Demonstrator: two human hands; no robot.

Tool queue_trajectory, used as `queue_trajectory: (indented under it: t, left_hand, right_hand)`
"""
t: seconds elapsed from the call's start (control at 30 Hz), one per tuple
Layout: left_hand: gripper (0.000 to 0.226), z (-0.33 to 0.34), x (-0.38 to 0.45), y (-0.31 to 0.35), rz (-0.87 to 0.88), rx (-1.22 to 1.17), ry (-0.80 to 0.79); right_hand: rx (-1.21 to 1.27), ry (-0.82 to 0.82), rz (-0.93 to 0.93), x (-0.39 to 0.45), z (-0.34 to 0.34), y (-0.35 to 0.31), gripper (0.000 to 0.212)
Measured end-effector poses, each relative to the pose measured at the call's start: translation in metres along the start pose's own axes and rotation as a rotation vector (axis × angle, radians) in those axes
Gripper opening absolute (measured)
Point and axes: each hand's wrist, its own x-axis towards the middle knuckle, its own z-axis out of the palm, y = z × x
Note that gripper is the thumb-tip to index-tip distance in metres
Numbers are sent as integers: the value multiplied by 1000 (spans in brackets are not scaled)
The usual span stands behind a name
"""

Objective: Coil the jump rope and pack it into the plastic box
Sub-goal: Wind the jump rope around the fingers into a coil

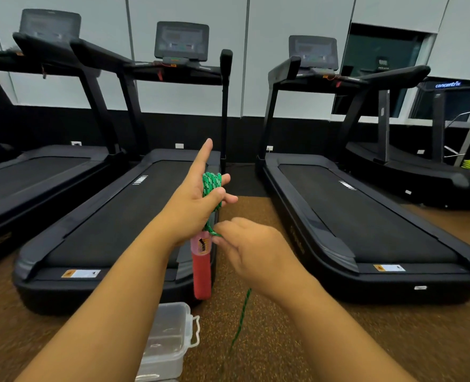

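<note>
L hand (194, 198) grip clamped on green jump rope (211, 186) coils, index finger extended. Red handle (201, 267) hangs below grip. R hand (251, 248) grip pinches rope just under coils. Plastic box (166, 341) on floor, below both grips.

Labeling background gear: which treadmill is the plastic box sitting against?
The middle treadmill, directly behind the left hand. The plastic box sits at its near end; the right treadmill lies across the brown floor strip.
</note>
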Motion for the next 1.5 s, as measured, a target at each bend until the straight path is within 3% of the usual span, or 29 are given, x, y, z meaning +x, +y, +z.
queue_trajectory:
  t: [0.27,0.37,0.57,0.83,1.03,1.33,1.5]
  left_hand:
    - [62,1,4,-5,-27,54,21]
    - [61,-3,5,-5,-35,62,29]
    - [51,-5,3,-8,-33,-171,6]
    - [62,-8,2,-9,11,-225,5]
    - [50,-3,0,-10,-15,-209,-55]
    - [51,1,-8,3,-78,-264,-178]
    - [52,0,-17,15,-76,-320,-225]
  right_hand:
    - [-28,30,-33,21,-33,-5,23]
    - [62,-58,42,23,-41,-7,27]
    - [102,-165,79,25,-58,-16,31]
    - [-167,-199,69,32,-82,-18,26]
    - [-240,-195,-6,47,-99,-9,20]
    - [-379,16,-102,66,-99,12,17]
    - [-281,146,53,64,-90,34,22]
